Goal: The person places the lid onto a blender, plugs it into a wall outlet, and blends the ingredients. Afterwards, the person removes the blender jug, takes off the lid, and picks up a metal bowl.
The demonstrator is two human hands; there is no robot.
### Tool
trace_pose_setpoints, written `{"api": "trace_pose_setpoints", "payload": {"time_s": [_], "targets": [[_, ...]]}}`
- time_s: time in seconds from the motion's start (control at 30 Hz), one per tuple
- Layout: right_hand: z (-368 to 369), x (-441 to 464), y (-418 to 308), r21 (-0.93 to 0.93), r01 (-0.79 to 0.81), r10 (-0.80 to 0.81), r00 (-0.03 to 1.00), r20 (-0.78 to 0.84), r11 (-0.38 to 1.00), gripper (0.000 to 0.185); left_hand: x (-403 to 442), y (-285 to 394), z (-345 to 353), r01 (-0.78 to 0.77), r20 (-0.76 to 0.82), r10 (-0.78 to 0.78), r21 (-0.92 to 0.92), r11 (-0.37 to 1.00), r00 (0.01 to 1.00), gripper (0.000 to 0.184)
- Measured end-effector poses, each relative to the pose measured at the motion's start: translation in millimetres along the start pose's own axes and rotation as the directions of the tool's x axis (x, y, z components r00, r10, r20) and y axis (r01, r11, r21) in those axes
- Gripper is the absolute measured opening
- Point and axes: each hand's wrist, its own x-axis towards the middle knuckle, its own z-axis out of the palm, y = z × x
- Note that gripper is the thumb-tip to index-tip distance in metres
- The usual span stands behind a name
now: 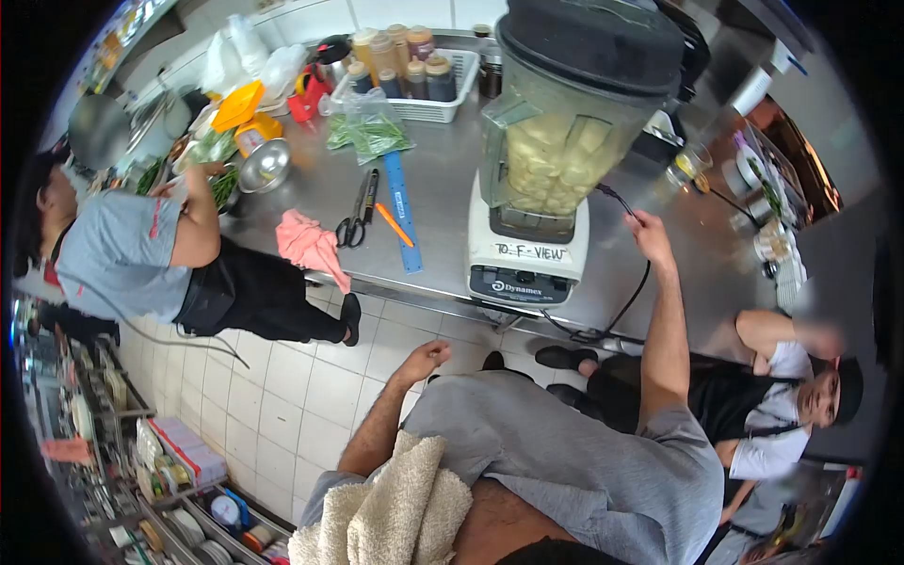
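Observation:
A large blender with a white base [527, 254] stands on the steel counter [443, 188]. Its clear jug [556, 155] holds pale chunks under a black lid [591, 47]. My right hand [649, 235], to the right of the blender, is closed on a black power cord [633, 299], near its end. My left hand [424, 361] hangs in front of the counter with its fingers curled in, and what it holds, if anything, is hidden. Left of the blender lie a blue ruler [399, 212], an orange cutter [395, 225], a black marker [371, 196] and black scissors [354, 221].
A pink cloth [309, 247] hangs over the counter's edge. Behind are bagged greens [372, 132] and a white basket [459, 85] of sauce bottles. A co-worker [132, 245] handles greens at the left; another person [772, 405] is at the right.

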Motion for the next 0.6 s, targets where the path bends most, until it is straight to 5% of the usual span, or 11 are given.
{"api": "trace_pose_setpoints", "payload": {"time_s": [0.07,0.13,0.23,0.27,0.33,0.37,0.5,0.6], "targets": [[23.2,51.5,7.3,-0.136,0.202,-0.209,0.977,-0.038,0.97,0.022,-13.9,-55.7,-8.6,0.184,-0.189,-0.21,-0.144,0.972,0.959,0.042],[42.5,92.5,9.3,-0.204,0.228,-0.228,0.973,0.023,0.952,0.022,-36.4,-136.6,-10.7,0.27,-0.398,-0.401,-0.344,0.899,0.825,0.034],[75.3,151.7,27.7,-0.301,0.357,-0.338,0.934,0.116,0.885,0.025,-100.1,-206.4,3.7,0.381,-0.601,-0.532,-0.371,0.847,0.596,0.032],[85.8,164.0,31.3,-0.318,0.408,-0.401,0.912,0.09,0.856,0.025,-124.4,-234.3,8.0,0.406,-0.575,-0.457,-0.224,0.886,0.679,0.034],[98.9,169.1,21.7,-0.415,0.417,-0.444,0.896,0.035,0.809,0.032,-145.8,-226.2,20.4,0.516,-0.554,-0.501,-0.144,0.845,0.665,0.037],[106.5,173.9,19.3,-0.455,0.401,-0.442,0.897,0.018,0.795,0.033,-154.8,-208.0,30.2,0.603,-0.565,-0.605,-0.223,0.766,0.561,0.037],[137.8,189.3,42.4,-0.382,0.343,-0.382,0.924,-0.028,0.858,0.035,-145.0,-202.3,55.8,0.531,-0.559,-0.62,-0.339,0.777,0.551,0.037],[161.8,195.7,76.8,-0.147,0.284,-0.296,0.953,-0.06,0.947,0.037,-115.0,-180.8,60.9,0.498,-0.546,-0.614,-0.365,0.787,0.57,0.041]]}}
